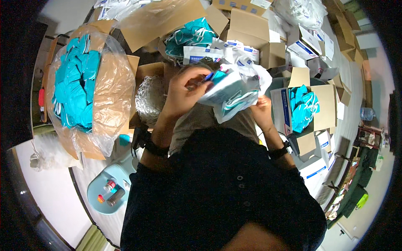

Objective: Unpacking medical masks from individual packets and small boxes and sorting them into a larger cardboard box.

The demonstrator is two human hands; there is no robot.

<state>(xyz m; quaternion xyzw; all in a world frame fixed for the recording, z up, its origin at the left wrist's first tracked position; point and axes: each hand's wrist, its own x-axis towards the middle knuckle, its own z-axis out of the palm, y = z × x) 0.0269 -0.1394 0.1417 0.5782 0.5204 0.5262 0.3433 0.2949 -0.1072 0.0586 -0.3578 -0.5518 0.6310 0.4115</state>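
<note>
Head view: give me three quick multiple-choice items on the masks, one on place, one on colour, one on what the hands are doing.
1. Where is the big plastic-lined box of masks?
A. on the person's left
B. on the person's right
C. under the chair

2. What colour are the loose masks?
A. red
B. teal
C. black

3. What are the hands doing?
A. resting empty
B. holding a white pouch with a mask
C. pressing a keyboard

Answers:
1 A, the plastic-lined box sits at the picture's left.
2 B, the masks in it are teal.
3 B, the left hand and right hand both grip the white pouch.
</note>
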